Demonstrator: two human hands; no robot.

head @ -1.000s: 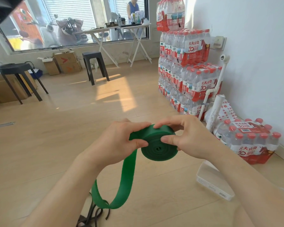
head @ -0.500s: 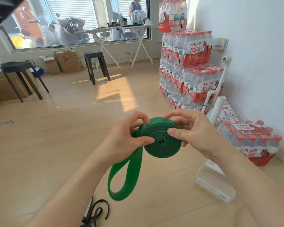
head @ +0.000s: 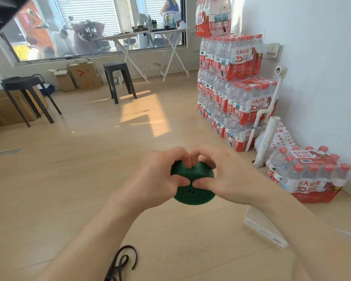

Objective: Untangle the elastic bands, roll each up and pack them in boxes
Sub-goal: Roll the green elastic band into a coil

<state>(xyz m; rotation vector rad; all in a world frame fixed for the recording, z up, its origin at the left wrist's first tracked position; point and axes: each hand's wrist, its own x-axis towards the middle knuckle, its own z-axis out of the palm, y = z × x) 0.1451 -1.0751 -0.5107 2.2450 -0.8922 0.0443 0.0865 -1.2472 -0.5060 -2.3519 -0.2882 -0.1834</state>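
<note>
Two hands meet in the middle of the head view, both closed around one green elastic band (head: 190,196) wound into a tight, thick coil. My left hand (head: 156,181) curls over the coil's left side and my right hand (head: 229,177) over its right. The fingers (head: 182,157) of both wrap across the far rim and their tips touch on top. Both thumbs (head: 202,183) press side by side on the near edge. The coil is held in the air above the wooden floor (head: 79,179), tilted so its spiral face points down towards me. I can see no loose tail hanging from it.

Low in the picture, between my forearms, a tangle of black elastic bands (head: 118,266) lies on the floor and runs off the bottom edge. A white plastic box (head: 261,226) rests on the floor just beside my right forearm, partly hidden behind it.

Against the right wall stand stacked packs of water bottles (head: 231,88) with red caps and labels. One more bottle pack (head: 310,179) sits on the floor nearer to me, and a white pipe (head: 266,138) leans between them. Farther back are a black stool (head: 120,80), a second stool (head: 26,94) at the left, cardboard boxes (head: 85,76) under the window (head: 89,27), and a white folding table (head: 150,37).
</note>
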